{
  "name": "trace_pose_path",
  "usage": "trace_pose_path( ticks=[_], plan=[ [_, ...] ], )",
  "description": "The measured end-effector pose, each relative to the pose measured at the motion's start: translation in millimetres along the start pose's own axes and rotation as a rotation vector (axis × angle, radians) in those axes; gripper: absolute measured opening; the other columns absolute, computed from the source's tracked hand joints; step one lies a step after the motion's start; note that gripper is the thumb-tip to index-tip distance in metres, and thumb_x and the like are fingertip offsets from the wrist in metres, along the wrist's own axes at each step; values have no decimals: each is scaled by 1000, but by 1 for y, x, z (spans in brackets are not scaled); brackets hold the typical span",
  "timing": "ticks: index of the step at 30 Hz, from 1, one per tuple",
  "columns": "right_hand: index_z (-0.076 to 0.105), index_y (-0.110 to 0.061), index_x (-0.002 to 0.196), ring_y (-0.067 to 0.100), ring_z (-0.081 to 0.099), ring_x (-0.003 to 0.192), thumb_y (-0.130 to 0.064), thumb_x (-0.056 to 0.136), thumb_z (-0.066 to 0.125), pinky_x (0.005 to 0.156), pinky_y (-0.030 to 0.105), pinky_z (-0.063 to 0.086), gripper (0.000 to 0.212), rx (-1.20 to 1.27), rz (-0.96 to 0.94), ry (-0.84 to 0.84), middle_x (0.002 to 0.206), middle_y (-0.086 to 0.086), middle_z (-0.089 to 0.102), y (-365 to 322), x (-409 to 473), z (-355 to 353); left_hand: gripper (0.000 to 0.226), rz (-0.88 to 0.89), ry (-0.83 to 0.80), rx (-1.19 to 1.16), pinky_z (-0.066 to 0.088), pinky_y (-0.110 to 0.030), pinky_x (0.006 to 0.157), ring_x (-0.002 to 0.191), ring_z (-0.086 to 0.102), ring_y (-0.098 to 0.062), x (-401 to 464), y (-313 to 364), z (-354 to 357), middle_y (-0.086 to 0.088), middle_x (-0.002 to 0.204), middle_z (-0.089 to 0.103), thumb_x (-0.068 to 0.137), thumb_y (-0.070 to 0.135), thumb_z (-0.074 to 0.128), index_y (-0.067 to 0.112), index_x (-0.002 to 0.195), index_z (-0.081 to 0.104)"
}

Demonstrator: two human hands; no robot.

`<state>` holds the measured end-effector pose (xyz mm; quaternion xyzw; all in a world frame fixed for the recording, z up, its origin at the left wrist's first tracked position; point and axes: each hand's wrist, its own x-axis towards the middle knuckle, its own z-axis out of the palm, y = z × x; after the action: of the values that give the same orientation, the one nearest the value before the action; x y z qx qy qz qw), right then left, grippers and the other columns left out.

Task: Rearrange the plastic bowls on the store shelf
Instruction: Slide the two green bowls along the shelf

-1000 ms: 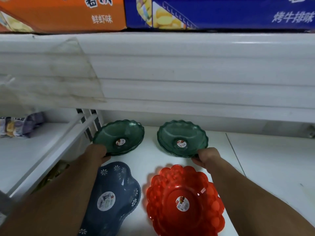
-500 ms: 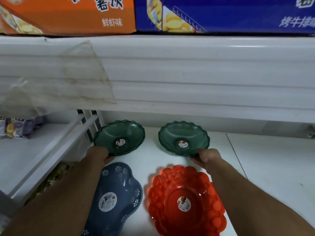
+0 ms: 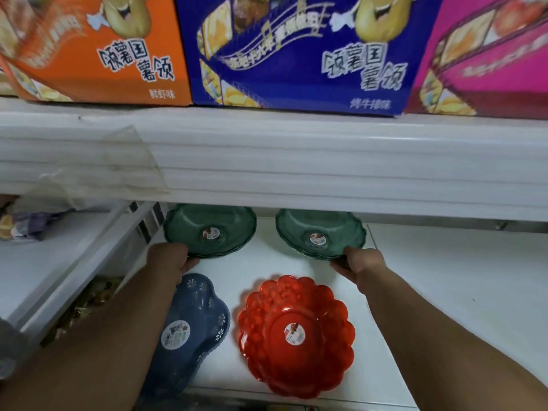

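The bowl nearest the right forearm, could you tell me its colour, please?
Translucent red bowl with a scalloped rim, seen in the head view.

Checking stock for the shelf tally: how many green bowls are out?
2, both at the back of the shelf: left green bowl held by the left hand, right green bowl by the right hand. Each may be a stack.

dim, even light with motion blur on the snack boxes (image 3: 296, 54) above. wide-angle bending at edges; glare streaks the shelf lip (image 3: 326, 161).
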<state>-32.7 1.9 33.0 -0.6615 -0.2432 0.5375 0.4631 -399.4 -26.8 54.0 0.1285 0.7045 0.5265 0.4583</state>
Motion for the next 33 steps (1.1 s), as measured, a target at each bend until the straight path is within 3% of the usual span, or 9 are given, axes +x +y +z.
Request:
trace_pose_path(
  ticks=[5,9,11,13,18,21,26,31,33],
  plan=[
    [65,10,105,26,73,50,-1,88,63,85,50,62,20,31,-24,7,71,20,75,-9,-16,-34,9,18,38,28,59,-35,74,68,67,-25,-35,-10,15,-21,85,69,86,2,67,-3,78,65],
    [64,11,106,27,71,45,0,88,63,58,41,64,21,56,-23,6,88,26,75,-13,-35,-69,8,36,29,1,59,-33,65,67,66,-24,-73,-24,29,-18,81,66,86,0,67,-3,80,63],
    [64,12,109,28,71,45,-1,89,63,55,41,63,24,62,-20,15,94,28,74,-14,-42,-87,10,21,28,25,59,-31,64,65,65,-22,-93,-31,36,-17,80,67,86,2,68,-4,80,63],
    [63,13,111,28,71,45,-2,91,61,57,43,62,26,63,-24,29,97,29,74,-13,-46,-106,6,33,20,14,57,-27,55,66,65,-21,-110,-38,43,-16,80,67,86,0,66,-2,82,62],
    [64,12,109,30,72,52,-2,88,58,82,52,62,26,87,-35,99,97,29,75,-7,-59,-152,10,61,-22,100,59,-32,80,65,71,-19,-132,-52,57,-4,48,69,85,1,64,1,76,61],
    [64,11,103,28,71,50,-1,90,58,78,46,64,19,128,-43,147,96,28,74,-4,-71,-177,5,85,-49,119,58,-39,87,74,74,-24,-144,-57,69,-11,59,73,82,0,62,-5,80,63],
    [64,9,100,30,72,59,-4,93,59,65,38,64,15,180,-40,246,94,27,74,2,-89,-217,7,88,-137,93,59,-39,86,79,74,-28,-169,-64,97,-19,84,72,85,-3,60,-4,79,61],
    [64,6,88,30,72,58,-5,93,60,73,41,64,13,219,-37,369,83,23,73,10,-111,-254,4,85,-247,111,61,-31,63,71,72,-23,-194,-73,129,-13,85,67,89,-2,61,0,88,57],
    [63,6,87,31,72,60,-6,93,60,71,41,65,13,242,-36,405,81,23,72,15,-119,-270,6,64,-296,128,61,-31,65,70,71,-22,-204,-79,142,-11,85,67,91,-2,58,1,96,57]
  ],
)
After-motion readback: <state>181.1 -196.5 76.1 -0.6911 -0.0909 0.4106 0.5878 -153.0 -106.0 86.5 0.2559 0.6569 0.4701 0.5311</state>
